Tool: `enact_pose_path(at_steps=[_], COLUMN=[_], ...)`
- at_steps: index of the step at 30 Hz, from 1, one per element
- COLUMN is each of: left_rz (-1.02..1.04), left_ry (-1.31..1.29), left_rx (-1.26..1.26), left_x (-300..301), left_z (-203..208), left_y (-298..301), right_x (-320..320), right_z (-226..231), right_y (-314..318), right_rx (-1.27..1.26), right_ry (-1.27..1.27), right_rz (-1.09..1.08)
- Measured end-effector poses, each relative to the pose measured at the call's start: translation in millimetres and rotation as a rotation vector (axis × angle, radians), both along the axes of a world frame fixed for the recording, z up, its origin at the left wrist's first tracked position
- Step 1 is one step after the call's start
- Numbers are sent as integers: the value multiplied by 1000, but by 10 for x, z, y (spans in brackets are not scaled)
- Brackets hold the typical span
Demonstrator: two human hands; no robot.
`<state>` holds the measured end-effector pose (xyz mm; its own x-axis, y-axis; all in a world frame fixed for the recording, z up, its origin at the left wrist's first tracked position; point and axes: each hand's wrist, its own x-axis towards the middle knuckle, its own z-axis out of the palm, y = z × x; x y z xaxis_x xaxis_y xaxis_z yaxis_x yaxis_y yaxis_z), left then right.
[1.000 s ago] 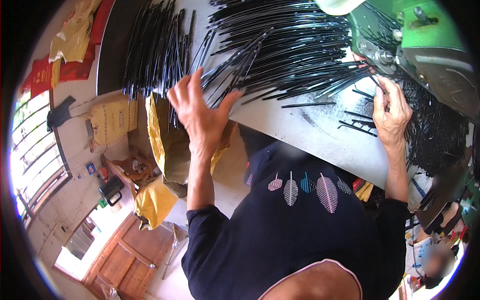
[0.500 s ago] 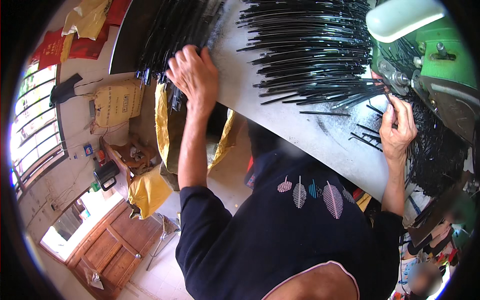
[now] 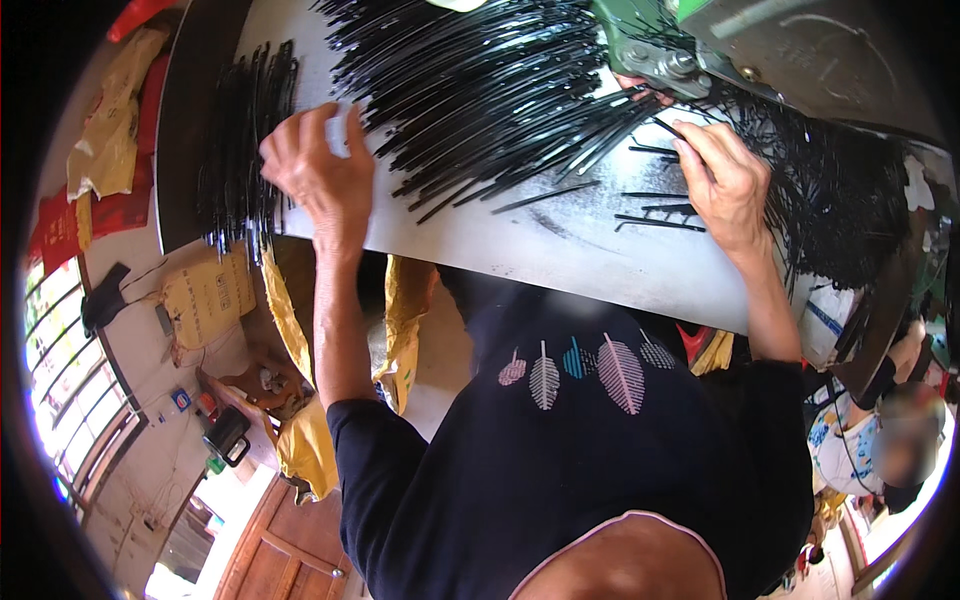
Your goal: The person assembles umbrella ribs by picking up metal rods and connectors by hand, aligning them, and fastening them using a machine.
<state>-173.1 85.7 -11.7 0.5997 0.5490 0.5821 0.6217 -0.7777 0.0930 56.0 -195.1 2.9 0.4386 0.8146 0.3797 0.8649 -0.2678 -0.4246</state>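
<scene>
Beside a left-hand bundle of thin black strips (image 3: 245,150), my left hand (image 3: 322,180) is over the grey metal tabletop (image 3: 440,235). Its thumb is apart from the curled fingers, whose tips come near the bundle, and no strip shows in it. My right hand (image 3: 728,185) pinches the end of a slim black strip (image 3: 664,127) just below the green machine (image 3: 655,62). A wide spread of similar black strips (image 3: 490,90) covers the middle of the tabletop, its right ends reaching toward the machine. Several short black pieces (image 3: 660,222) lie under my right hand.
A dense heap of black scrap (image 3: 840,210) lies right of my right hand. Below the table's near edge hangs a yellow sack (image 3: 405,325). A carton (image 3: 207,300) is by the left wall. Another person (image 3: 870,440) is at the far lower right.
The view has swung, shifting the table leftward in the picture. My left hand has moved from on top of the left bundle to its right side. My right hand sits slightly farther from the machine.
</scene>
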Motion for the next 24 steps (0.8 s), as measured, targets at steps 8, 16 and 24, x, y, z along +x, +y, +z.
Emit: enact_pose_path(at_steps=[8,16,24], left_rz=[-409,-658,-673], left_ry=[-57,-216,-81], left_rx=[-168,-256,-318], left_x=[1066,1188,1371], left_z=[81,48,199], left_y=[-546,-448,-881], right_x=[17,54,-44], right_z=[-30,-56,11], right_y=[52,50,83], right_rx=[24,47,99], right_ry=[55,66,655], right_rz=[6,7,-119])
